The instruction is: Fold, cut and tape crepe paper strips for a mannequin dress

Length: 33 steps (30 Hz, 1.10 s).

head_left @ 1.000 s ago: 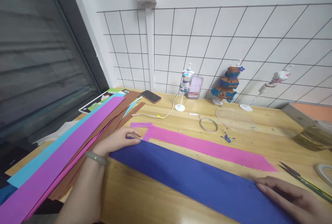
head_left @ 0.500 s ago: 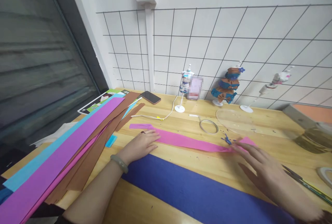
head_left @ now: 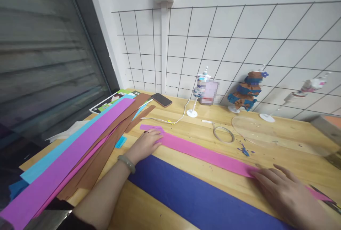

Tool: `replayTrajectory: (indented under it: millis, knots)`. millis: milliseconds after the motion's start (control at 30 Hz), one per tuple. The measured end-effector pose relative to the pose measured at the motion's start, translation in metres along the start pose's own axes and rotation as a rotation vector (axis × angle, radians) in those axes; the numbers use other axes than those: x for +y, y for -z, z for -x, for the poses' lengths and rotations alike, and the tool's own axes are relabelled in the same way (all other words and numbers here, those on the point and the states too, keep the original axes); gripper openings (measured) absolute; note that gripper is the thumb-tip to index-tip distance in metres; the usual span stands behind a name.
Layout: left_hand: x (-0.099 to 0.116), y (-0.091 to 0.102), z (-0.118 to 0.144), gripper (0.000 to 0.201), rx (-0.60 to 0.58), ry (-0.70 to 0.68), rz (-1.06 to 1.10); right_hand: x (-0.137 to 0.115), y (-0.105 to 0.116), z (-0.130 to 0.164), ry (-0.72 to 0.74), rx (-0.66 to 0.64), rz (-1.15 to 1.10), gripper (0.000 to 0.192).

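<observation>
A pink crepe paper strip [head_left: 202, 154] stretches across the table between my hands. My left hand [head_left: 147, 144], a bracelet on its wrist, lies flat with fingers extended over the strip's left end. Farther right, my right hand [head_left: 282, 187] rests on the strip with its fingers stretched out, somewhat blurred; its thumb is hard to make out. The strip's right end comes out beyond that hand, near dark scissors [head_left: 323, 196] partly cut off by the frame. Closer to me lies a wide dark blue paper strip [head_left: 191, 191], partly under my left wrist.
Purple [head_left: 87, 152], light blue and brown paper strips are piled at left. A phone [head_left: 161, 99], a white cable [head_left: 183, 113], a tape ring [head_left: 223, 134] and blue scraps [head_left: 243, 150] lie farther back. Small dress forms [head_left: 243, 91] stand along the wall.
My right hand has moved right and toward me along the pink strip, which now lies straighter and flatter. My left hand stays on its left end. The view has shifted slightly left.
</observation>
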<state>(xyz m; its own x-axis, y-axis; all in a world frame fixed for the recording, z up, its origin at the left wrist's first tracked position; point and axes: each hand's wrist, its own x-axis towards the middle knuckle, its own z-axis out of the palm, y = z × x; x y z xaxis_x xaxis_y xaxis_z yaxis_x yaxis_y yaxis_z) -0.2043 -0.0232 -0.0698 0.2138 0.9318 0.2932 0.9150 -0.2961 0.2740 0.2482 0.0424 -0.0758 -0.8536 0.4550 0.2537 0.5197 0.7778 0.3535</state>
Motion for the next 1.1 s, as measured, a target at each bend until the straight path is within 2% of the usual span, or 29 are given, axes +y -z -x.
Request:
replayTrajectory:
  millis: [133,333,400,467,567,633,700,800,933,1100]
  knots:
    - [-0.008,-0.002,0.0,0.03,0.04,0.103,-0.048,0.0,-0.002,0.016,0.016,0.05,0.027,0.031]
    - [-0.017,0.004,0.003,0.03,0.124,0.258,-0.153,-0.004,0.011,0.011,0.011,0.102,0.0,0.034]
    - [-0.011,0.007,0.002,0.029,0.18,0.205,-0.129,-0.005,0.011,0.01,-0.011,0.094,-0.014,0.034]
    - [0.002,0.007,0.0,0.028,0.162,0.059,-0.063,-0.005,0.01,0.011,-0.022,0.079,-0.02,0.034]
    - [0.025,0.003,-0.003,0.033,-0.016,-0.155,0.043,-0.006,0.008,0.012,-0.007,0.053,-0.001,0.035]
    - [0.036,-0.002,-0.003,0.041,-0.125,-0.217,0.072,-0.006,0.007,0.014,0.0,0.031,0.01,0.035]
    - [0.04,-0.005,-0.002,0.047,-0.19,-0.23,0.072,-0.006,0.006,0.016,-0.027,0.015,0.011,0.035]
    - [0.039,-0.006,-0.002,0.048,-0.22,-0.216,0.058,-0.003,0.001,0.025,-0.113,-0.01,0.004,0.034]
    - [0.035,-0.004,-0.003,0.045,-0.217,-0.209,0.054,0.009,-0.009,0.039,-0.182,-0.081,0.028,0.033]
    - [0.034,-0.005,-0.003,0.041,-0.191,-0.208,0.055,0.015,-0.013,0.047,-0.214,-0.102,0.019,0.034]
